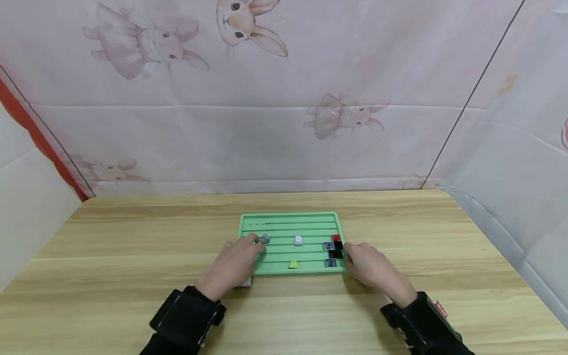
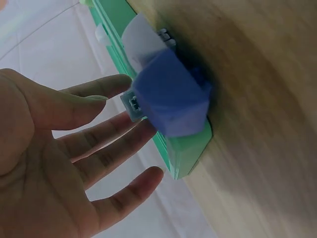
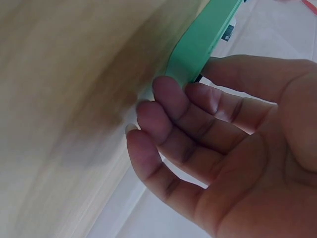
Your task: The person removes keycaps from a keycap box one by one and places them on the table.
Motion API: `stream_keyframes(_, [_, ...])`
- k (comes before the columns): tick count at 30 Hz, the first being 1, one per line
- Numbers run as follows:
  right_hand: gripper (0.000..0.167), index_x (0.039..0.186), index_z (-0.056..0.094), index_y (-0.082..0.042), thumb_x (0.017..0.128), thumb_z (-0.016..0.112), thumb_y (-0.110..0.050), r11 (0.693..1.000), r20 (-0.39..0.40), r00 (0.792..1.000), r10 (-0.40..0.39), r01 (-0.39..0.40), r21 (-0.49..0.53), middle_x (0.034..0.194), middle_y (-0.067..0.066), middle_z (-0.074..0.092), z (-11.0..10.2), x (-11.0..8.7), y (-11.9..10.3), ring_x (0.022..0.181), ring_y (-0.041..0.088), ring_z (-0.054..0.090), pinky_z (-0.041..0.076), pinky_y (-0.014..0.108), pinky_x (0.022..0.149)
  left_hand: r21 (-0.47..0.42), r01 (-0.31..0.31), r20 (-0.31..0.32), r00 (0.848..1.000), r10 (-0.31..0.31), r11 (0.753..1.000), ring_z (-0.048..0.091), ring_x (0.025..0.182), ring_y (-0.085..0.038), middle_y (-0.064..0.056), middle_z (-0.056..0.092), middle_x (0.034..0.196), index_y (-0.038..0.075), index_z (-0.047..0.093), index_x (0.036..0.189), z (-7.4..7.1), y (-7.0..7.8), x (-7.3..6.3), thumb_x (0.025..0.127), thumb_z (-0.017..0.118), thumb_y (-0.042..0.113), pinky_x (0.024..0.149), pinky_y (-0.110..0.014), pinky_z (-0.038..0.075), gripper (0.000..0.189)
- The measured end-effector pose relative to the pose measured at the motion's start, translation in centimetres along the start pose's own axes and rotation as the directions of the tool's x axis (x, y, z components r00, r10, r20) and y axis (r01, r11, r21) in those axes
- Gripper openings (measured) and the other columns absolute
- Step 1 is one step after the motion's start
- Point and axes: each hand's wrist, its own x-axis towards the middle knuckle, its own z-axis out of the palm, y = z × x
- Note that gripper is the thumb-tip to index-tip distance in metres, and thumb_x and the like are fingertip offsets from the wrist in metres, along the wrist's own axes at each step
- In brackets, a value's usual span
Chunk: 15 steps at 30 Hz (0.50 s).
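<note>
A green ridged tray (image 1: 288,270) lies on the table with keycaps on it. My left hand (image 1: 237,264) is at its left side, fingers loosely spread. A grey keycap (image 1: 265,238) lies tilted right at those fingertips, its stem side showing in the left wrist view. A blue keycap (image 2: 171,96) and a whitish one (image 2: 143,42) show large beside the tray in that view. My right hand (image 1: 370,266) is at the tray's right edge, fingers curled. Its thumb and index finger pinch a black keycap (image 3: 199,78), mostly hidden by the fingertips.
On the tray are a white keycap (image 1: 298,240), a yellow-green one (image 1: 293,265), and at the right a red one (image 1: 336,237) with grey ones (image 1: 330,263) and black ones. The wooden table (image 1: 133,256) meets a rabbit-print cloth (image 1: 248,148) at the back.
</note>
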Motion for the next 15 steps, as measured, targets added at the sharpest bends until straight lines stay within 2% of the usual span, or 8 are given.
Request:
stream_keyframes(7, [0.011, 0.076, 0.051, -0.005, 0.085, 0.056, -0.001, 1.000, 0.003, 1.000, 0.010, -0.010, 0.009, 0.058, 0.003, 0.043, 0.00, -0.04, -0.04, 0.049, 0.012, 0.040, 0.032, 0.023, 0.045, -0.033, 0.004, 0.016, 1.000, -0.004, 0.999, 0.053, 0.102, -0.031, -0.018, 0.054, 0.112, -0.001, 0.065, 0.103, 0.12, 0.03, 0.09, 0.076, 0.061, -0.010, 0.072, -0.045, 0.046, 0.029])
stream_keyframes(11, [0.010, 0.077, 0.051, -0.005, 0.085, 0.056, -0.002, 1.000, 0.005, 1.000, 0.011, -0.011, 0.008, 0.058, 0.003, 0.043, 0.01, -0.06, -0.05, 0.050, 0.012, 0.040, 0.031, 0.023, 0.045, -0.053, 0.004, 0.007, 1.000, -0.003, 0.999, 0.054, 0.092, -0.027, -0.018, 0.054, 0.107, -0.003, 0.065, 0.102, 0.13, 0.05, 0.14, 0.077, 0.059, -0.011, 0.071, -0.042, 0.047, 0.027])
stream_keyframes(15, [0.010, 0.076, 0.051, -0.005, 0.085, 0.056, -0.001, 1.000, 0.001, 1.000, 0.006, -0.006, 0.009, 0.058, 0.002, 0.043, -0.03, -0.09, -0.06, 0.049, 0.012, 0.039, 0.031, 0.023, 0.045, -0.084, -0.014, -0.038, 0.999, 0.011, 0.996, 0.053, 0.080, -0.021, -0.016, 0.054, 0.099, -0.005, 0.065, 0.099, 0.07, 0.11, 0.08, 0.076, 0.059, -0.013, 0.068, -0.035, 0.048, 0.025])
